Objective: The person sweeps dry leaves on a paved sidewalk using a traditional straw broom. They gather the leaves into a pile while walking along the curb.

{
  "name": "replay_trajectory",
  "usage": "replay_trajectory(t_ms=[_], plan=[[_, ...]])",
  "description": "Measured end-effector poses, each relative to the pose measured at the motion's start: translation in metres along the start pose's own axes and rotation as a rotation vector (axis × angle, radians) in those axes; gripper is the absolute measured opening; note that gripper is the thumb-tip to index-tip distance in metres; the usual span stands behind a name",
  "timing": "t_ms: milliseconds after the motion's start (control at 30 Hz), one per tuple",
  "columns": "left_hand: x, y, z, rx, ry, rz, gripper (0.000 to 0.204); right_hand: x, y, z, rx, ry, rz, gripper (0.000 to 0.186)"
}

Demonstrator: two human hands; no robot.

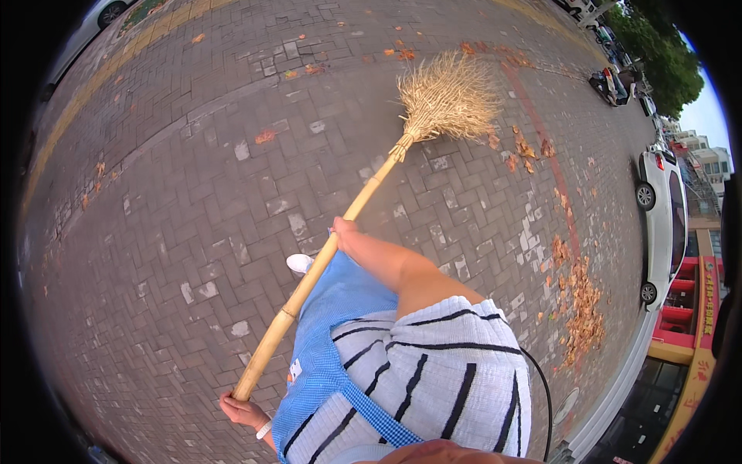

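A long bamboo broom (pixel 301 296) crosses the view diagonally, its fanned twig head (pixel 448 97) on the paving at the upper right of middle. My left hand (pixel 240 410), with a white band on its wrist, is closed around the handle's lower end. My right hand (pixel 342 233) grips the handle higher up. Dry brown leaves (pixel 583 313) form a loose pile on the right, with more scattered beside the broom head. A blue checked apron and a white shoe (pixel 300 264) show below the handle.
Brick paving (pixel 178 193) stretches all around. A white car (pixel 665 224) is parked at the right beside red and yellow shopfronts (pixel 692 301). A scooter (pixel 614 87) stands at the upper right, near trees. Another white car (pixel 85 39) is at the upper left.
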State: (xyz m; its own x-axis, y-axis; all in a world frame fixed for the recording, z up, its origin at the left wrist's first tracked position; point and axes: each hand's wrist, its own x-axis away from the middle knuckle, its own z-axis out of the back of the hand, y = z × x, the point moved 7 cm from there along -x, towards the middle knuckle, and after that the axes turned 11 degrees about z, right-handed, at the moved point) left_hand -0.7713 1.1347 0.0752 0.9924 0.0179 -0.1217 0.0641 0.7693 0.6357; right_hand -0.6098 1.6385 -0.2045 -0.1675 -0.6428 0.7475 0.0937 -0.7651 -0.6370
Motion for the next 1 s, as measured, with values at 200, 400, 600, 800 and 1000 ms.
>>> replay_trajectory(t_ms=[200, 400, 600, 800, 1000], plan=[[0.137, 0.004, 0.154, -0.229, 0.315, 0.115, 0.031, 0.106, 0.076, -0.048, 0.336, -0.429, -0.003, 0.017], [0.231, 0.109, 0.266, -0.706, 0.57, 0.423, 0.038, 0.252, 0.156, -0.08, 0.669, -0.836, -0.176, 0.015], [0.305, 0.217, 0.289, -0.425, 0.761, -0.196, 0.039, 0.322, 0.175, -0.071, 0.782, -1.176, -0.114, 0.023], [0.327, 0.323, 0.22, -0.804, 0.744, 0.551, 0.037, 0.261, 0.104, -0.044, 0.806, -1.242, -0.072, 0.024], [0.364, 0.326, 0.193, -0.448, 0.708, 0.475, 0.029, 0.131, -0.023, 0.017, 0.513, -1.147, -0.272, 0.018]])
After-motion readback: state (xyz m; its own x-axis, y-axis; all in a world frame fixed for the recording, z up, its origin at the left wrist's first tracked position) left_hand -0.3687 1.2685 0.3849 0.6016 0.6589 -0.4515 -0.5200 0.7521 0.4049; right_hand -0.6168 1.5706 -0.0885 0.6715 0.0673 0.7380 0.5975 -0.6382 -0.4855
